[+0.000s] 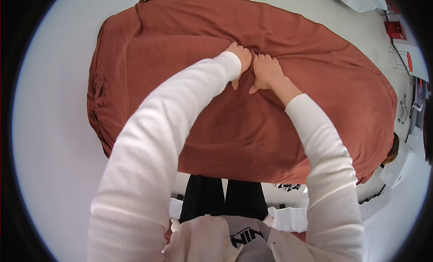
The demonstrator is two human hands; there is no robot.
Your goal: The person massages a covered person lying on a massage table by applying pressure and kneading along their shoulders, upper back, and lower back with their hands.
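A large rust-red cloth cover is draped over a long raised form, and what lies beneath is hidden. My left hand presses on the cover near its middle, fingers over the far side and thumb pointing back toward me. Just right of it, my right hand presses too, its thumb spread away from the fingers. The two hands are close together but apart, with creased cloth between them. Folds run outward from both hands. Each hand is open against the cloth.
Bunched cloth hangs at the cover's left end. A dark brown thing shows below the right end, too little of it to name. A red box and a wire stand with a red top are at the far right. Pale floor surrounds the cover.
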